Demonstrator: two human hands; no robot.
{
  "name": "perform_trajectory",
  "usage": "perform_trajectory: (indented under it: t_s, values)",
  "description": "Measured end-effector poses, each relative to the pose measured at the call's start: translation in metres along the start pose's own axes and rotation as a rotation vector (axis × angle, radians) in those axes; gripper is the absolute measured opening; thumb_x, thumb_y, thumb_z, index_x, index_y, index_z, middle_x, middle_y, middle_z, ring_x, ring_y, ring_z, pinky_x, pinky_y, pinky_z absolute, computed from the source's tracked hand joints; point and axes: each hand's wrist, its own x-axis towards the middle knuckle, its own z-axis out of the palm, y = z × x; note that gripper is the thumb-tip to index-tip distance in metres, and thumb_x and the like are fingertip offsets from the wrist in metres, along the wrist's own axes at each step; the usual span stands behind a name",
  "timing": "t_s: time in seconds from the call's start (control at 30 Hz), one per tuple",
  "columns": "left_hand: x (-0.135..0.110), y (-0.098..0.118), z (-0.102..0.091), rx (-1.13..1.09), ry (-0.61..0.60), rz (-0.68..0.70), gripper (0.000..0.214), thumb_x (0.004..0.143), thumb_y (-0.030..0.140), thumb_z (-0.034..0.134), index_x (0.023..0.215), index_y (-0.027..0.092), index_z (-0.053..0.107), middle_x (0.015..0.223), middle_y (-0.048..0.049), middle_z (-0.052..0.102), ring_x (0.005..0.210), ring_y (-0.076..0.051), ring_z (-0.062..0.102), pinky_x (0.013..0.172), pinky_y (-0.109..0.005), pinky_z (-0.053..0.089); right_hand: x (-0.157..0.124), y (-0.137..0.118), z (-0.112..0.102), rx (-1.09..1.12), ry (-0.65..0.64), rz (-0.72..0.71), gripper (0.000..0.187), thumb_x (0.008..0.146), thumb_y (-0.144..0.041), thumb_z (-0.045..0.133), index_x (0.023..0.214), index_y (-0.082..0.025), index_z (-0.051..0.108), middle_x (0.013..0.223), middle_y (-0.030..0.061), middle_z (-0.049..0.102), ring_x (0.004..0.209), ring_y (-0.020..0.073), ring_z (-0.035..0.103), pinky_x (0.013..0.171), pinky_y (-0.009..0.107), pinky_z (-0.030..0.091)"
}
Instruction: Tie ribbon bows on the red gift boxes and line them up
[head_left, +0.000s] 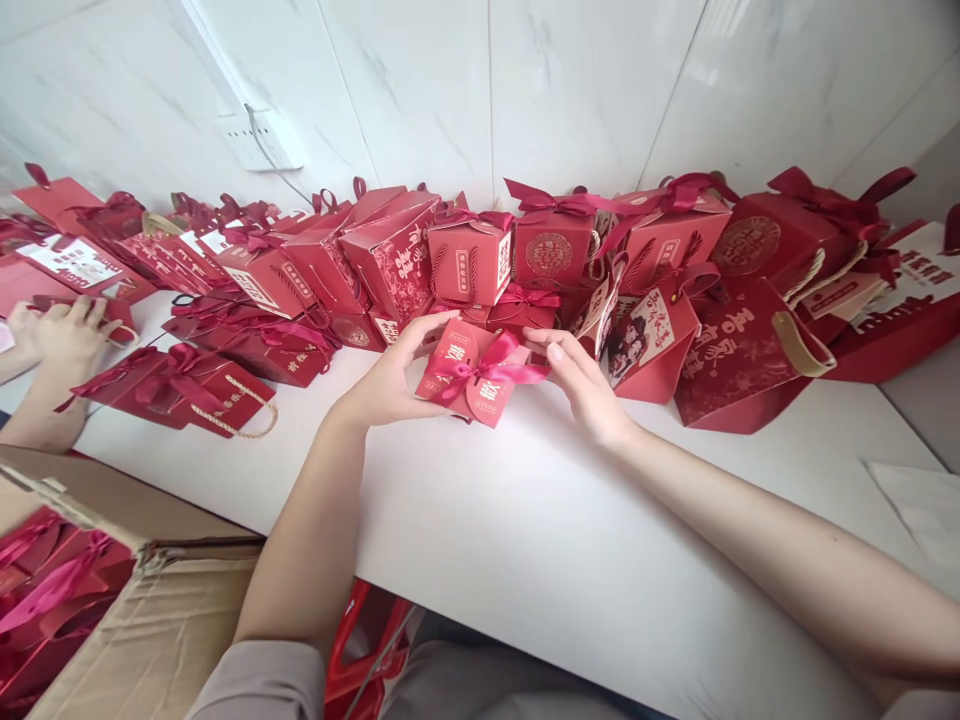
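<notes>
Item: small red gift box (484,398), one, printed with pale lettering, tied with a crimson ribbon bow (474,372). Location: over the white table (510,520), just in front of the packed red boxes (394,255); whether it rests on the surface cannot be told. Orientation: bow face up towards the wearer, turned slightly clockwise, its far edge dropping to the right; visible face nearly square, so the long axis cannot be told. Bow laid crosswise, one tail reaching right, past the box edge. Left hand (391,378): gripping the box at its left end, thumb along the near side, fingers at the far side; forearm rising from lower left. Right hand (589,385): not closed, fingers extended leftwards beside the right end, contact unclear; forearm slanting in from lower right
</notes>
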Motion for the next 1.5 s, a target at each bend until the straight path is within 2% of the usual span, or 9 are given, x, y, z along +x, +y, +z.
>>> perform_trajectory:
  t_s: [0.17, 0.37, 0.63, 0.8, 0.9, 1.0, 1.27, 1.4, 1.5]
  values:
    - [0.000, -0.012, -0.006, 0.046, 0.028, -0.011, 0.103, 0.065, 0.039, 0.086, 0.151, 0.025, 0.031, 0.156, -0.0147, 0.037, 0.143, -0.036, 0.038, 0.118, -0.049, 0.036, -0.009, -0.004, 0.006, -0.286, 0.041, -0.085, 0.034, 0.091, -0.050, 0.063, 0.109, -0.023, 0.058, 0.114, 0.0067, 0.063, 0.098, 0.0207, 0.063, 0.074, 0.031, 0.051]
    - [0.002, -0.020, -0.001, 0.024, 0.018, -0.017, 0.102, 0.064, 0.038, 0.086, 0.150, 0.026, 0.032, 0.154, -0.0152, 0.038, 0.142, -0.035, 0.040, 0.117, -0.050, 0.036, -0.013, 0.000, 0.005, -0.300, 0.026, -0.217, 0.020, 0.090, -0.041, 0.066, 0.088, -0.022, 0.061, 0.089, 0.0040, 0.066, 0.081, 0.0193, 0.062, 0.075, 0.034, 0.050]
    - [0.001, -0.025, -0.001, 0.034, 0.041, -0.010, 0.106, 0.060, 0.043, 0.088, 0.148, 0.023, 0.033, 0.150, -0.0163, 0.043, 0.140, -0.034, 0.043, 0.115, -0.048, 0.038, -0.014, 0.015, 0.009, -0.178, -0.264, 0.074, 0.034, 0.083, -0.046, 0.071, 0.083, -0.023, 0.047, 0.081, -0.0014, 0.062, 0.056, 0.0147, 0.064, 0.053, 0.029, 0.049]
    - [0.003, -0.029, 0.001, -0.007, 0.050, -0.010, 0.109, 0.058, 0.047, 0.089, 0.148, 0.024, 0.032, 0.150, -0.0165, 0.042, 0.140, -0.034, 0.042, 0.114, -0.047, 0.039, -0.019, 0.015, 0.008, -0.479, -0.142, -0.108, 0.050, 0.081, -0.049, 0.073, 0.118, -0.024, 0.050, 0.128, 0.0120, 0.059, 0.072, 0.0204, 0.069, 0.061, 0.037, 0.057]
    - [0.004, -0.027, 0.004, -0.060, 0.079, 0.033, 0.114, 0.056, 0.050, 0.089, 0.150, 0.026, 0.030, 0.153, -0.0168, 0.039, 0.141, -0.035, 0.041, 0.113, -0.046, 0.041, -0.021, 0.012, 0.009, -0.639, -0.062, -0.236, 0.099, 0.074, -0.055, 0.078, 0.152, -0.031, 0.023, 0.161, 0.0177, 0.025, 0.095, 0.0297, 0.069, 0.066, 0.044, 0.061]
    - [0.004, -0.022, 0.010, -0.104, 0.053, 0.071, 0.111, 0.057, 0.048, 0.089, 0.150, 0.029, 0.030, 0.155, -0.0153, 0.036, 0.142, -0.034, 0.040, 0.114, -0.045, 0.040, -0.022, 0.014, 0.009, -0.629, -0.064, -0.233, 0.119, 0.074, -0.054, 0.078, 0.158, -0.032, -0.002, 0.164, 0.0182, 0.016, 0.103, 0.0332, 0.068, 0.067, 0.044, 0.062]
    - [0.008, -0.022, 0.021, -0.334, -0.082, 0.066, 0.122, 0.057, 0.070, 0.080, 0.157, 0.038, 0.016, 0.167, -0.0052, 0.015, 0.152, -0.033, 0.022, 0.120, -0.045, 0.032, -0.021, 0.023, 0.013, -0.376, 0.023, -0.254, 0.095, 0.075, -0.043, 0.079, 0.149, -0.033, 0.020, 0.145, 0.0139, 0.043, 0.123, 0.0318, 0.057, 0.090, 0.047, 0.059]
    - [0.011, -0.030, 0.030, -0.569, -0.058, -0.034, 0.103, 0.072, 0.086, 0.050, 0.156, 0.034, 0.021, 0.160, -0.0089, 0.035, 0.146, -0.032, 0.036, 0.115, -0.048, 0.039, -0.020, 0.019, 0.014, -0.321, 0.061, -0.283, 0.096, 0.073, -0.046, 0.081, 0.147, -0.035, 0.021, 0.144, 0.0123, 0.045, 0.130, 0.0323, 0.052, 0.102, 0.050, 0.053]
    - [0.010, -0.036, 0.038, -0.651, -0.063, -0.025, 0.091, 0.076, 0.072, 0.062, 0.152, 0.031, 0.034, 0.154, -0.0099, 0.044, 0.143, -0.033, 0.041, 0.115, -0.047, 0.039, -0.019, 0.021, 0.013, -0.320, 0.054, -0.259, 0.098, 0.071, -0.046, 0.083, 0.147, -0.033, 0.021, 0.143, 0.0115, 0.048, 0.126, 0.0322, 0.056, 0.101, 0.049, 0.053]
